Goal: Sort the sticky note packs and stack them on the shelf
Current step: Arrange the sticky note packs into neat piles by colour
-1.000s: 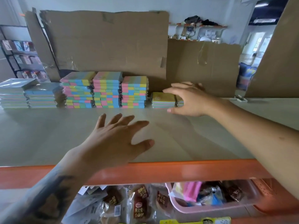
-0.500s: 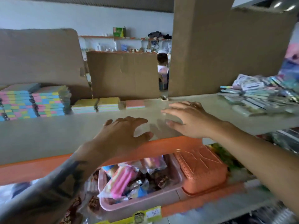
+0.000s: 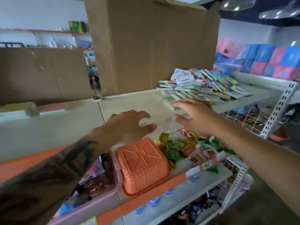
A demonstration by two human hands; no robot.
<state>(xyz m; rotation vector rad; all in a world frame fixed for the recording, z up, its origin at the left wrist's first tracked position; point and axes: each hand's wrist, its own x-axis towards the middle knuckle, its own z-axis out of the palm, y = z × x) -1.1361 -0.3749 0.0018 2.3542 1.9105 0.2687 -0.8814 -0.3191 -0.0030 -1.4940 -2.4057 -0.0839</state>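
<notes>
A loose heap of sticky note packs (image 3: pixel 203 86) lies at the right end of the beige shelf (image 3: pixel 65 127), against a tall cardboard sheet. My right hand (image 3: pixel 194 116) reaches over the shelf with fingers spread, its fingertips at the nearest packs of the heap, holding nothing. My left hand (image 3: pixel 128 124) hovers beside it above the shelf's front edge, fingers spread and empty. At the far left, blurred, a low pink pack (image 3: pixel 52 108) and a yellow pack (image 3: pixel 14 107) sit in a row on the shelf.
Cardboard sheets (image 3: pixel 146 46) wall off the back of the shelf. Below, an upturned orange basket (image 3: pixel 142 166), a pink tub (image 3: pixel 97 197) of snacks and loose snack packets (image 3: pixel 186 148) fill the lower shelf. A perforated metal upright (image 3: pixel 279 109) marks the right end.
The view has swung right, away from the sorted stacks, toward the loose heap. Both hands moved right along the shelf, the right hand from the yellow packs to the heap's edge.
</notes>
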